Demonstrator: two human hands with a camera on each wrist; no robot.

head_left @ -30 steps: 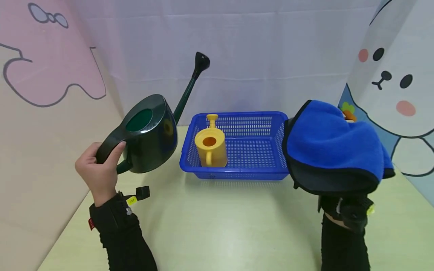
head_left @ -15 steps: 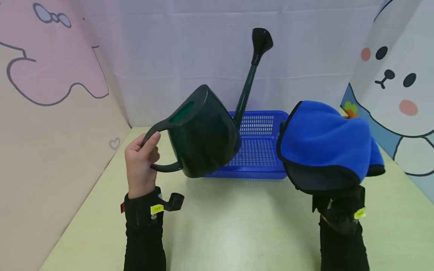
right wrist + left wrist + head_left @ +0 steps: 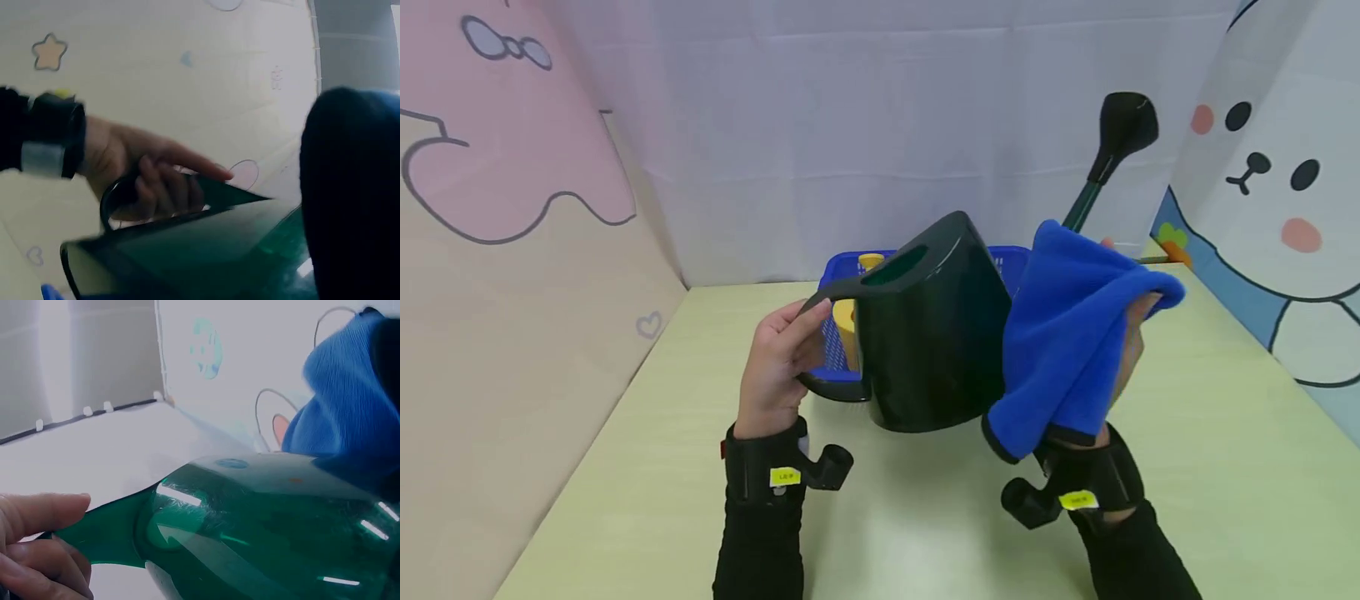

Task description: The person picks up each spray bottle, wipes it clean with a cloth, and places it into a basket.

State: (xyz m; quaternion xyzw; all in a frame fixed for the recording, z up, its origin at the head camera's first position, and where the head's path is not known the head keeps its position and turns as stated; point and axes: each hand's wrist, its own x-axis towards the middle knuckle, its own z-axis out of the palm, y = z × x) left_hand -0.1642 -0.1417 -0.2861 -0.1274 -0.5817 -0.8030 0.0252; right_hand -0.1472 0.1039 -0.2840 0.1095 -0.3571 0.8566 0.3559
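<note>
My left hand (image 3: 778,367) grips the handle of a dark green watering can (image 3: 925,342), with the thumb on top of the handle. The can is held above the table, a little tilted, its long spout with a black rose (image 3: 1127,125) rising to the right. In my right hand (image 3: 1126,358) is a blue cloth (image 3: 1067,325) with dark edging, draped so that it hides most of the fingers. The cloth lies at the can's spout side and covers the lower spout. In the left wrist view the cloth (image 3: 340,394) stands beyond the glossy can body (image 3: 262,531).
Behind the can, a blue plastic basket (image 3: 838,358) stands at the back of the table (image 3: 647,467). A small yellow watering can (image 3: 846,329) sits inside it, partly hidden. A white cloth wall (image 3: 865,125) closes off the back, with printed walls on both sides.
My left hand has carried the green watering can rightward, across the basket. The right hand has turned inward, bringing the blue cloth up to the can's spout side.
</note>
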